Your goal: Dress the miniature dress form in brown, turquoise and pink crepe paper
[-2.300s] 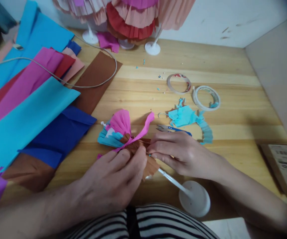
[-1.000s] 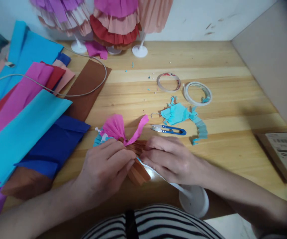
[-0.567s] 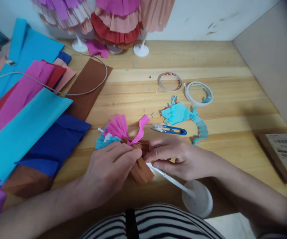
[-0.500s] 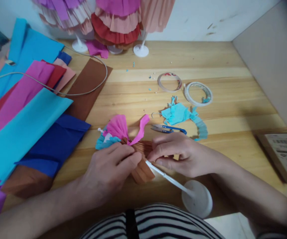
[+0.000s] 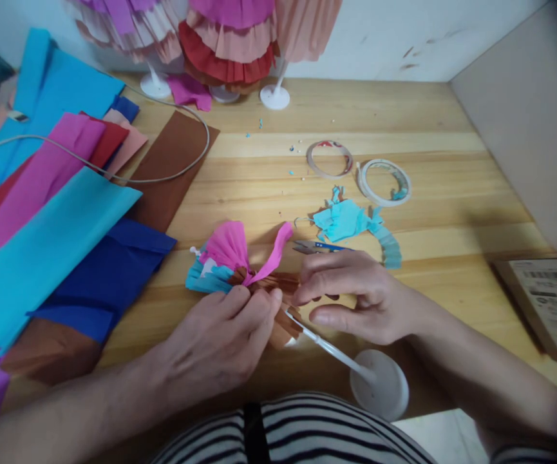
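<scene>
A small crepe paper dress lies tilted on a white stand, its pink top [image 5: 227, 246] and light blue part [image 5: 205, 277] pointing left. Brown crepe paper [image 5: 285, 332] is gathered below the pink. My left hand [image 5: 232, 328] pinches the brown paper where it meets the stand's rod, with thumb and forefinger closed. Beside it on the right, my right hand [image 5: 350, 296] has its thumb apart from its curled fingers, whose tips are against or very near the brown paper. The stand's white rod [image 5: 326, 347] runs down to a round white base [image 5: 379, 385].
Blue-handled thread snips [image 5: 319, 247] lie partly behind my right hand. Light blue paper scraps [image 5: 343, 220] and two tape rolls [image 5: 384, 182] are further back. Folded coloured paper [image 5: 51, 258] and a grey cable [image 5: 162, 180] cover the left. Layered paper dresses [image 5: 230, 42] stand behind; a cardboard box [image 5: 543, 309] is right.
My right thumb has moved away from its fingers, widening the gap. My left fingertips have shifted slightly right along the brown paper. The right hand now covers the snips' handle.
</scene>
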The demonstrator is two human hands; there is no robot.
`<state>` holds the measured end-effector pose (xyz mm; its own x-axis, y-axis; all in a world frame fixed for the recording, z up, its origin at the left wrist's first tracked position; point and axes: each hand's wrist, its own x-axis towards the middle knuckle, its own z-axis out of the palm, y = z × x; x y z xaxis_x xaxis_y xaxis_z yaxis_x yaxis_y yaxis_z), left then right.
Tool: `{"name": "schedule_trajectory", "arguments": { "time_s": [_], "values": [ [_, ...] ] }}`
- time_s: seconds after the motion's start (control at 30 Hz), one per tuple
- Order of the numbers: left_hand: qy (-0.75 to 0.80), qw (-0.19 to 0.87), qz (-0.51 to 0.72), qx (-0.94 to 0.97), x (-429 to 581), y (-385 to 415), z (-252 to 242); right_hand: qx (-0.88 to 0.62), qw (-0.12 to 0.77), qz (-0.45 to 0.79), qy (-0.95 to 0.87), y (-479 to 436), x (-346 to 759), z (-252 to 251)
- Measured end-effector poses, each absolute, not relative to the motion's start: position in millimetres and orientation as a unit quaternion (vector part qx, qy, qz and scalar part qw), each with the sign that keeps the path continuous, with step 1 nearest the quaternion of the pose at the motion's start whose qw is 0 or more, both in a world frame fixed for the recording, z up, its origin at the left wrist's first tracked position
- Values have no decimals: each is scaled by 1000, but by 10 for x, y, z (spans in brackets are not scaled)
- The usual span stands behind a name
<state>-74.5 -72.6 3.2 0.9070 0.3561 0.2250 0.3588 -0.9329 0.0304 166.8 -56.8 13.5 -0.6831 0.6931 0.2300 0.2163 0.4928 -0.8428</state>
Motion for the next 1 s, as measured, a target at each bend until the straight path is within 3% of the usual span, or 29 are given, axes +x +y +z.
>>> {"name": "schedule_trajectory", "arguments": {
  "time_s": [0.3, 0.43, 0.6, 0.8, 1.0],
  "values": [
    [-183, 46, -101, -977, -725, -723, 44, -235, 201, 426, -850, -624, 1645, 162],
    [-177, 32, -149, -972, -771, -704, 98, -234, 154, 432, -857, -610, 1648, 151],
    [-176, 28, -180, -967, -823, -703, 78, -221, 163, 441, -854, -593, 1665, 127],
    [-158, 44, -193, -967, -841, -694, 21, -280, 278, 400, -827, -537, 1773, 215],
    [-145, 70, -202, -966, -838, -725, -44, -362, 187, 298, -863, -531, 1958, 237]
  ]
}}
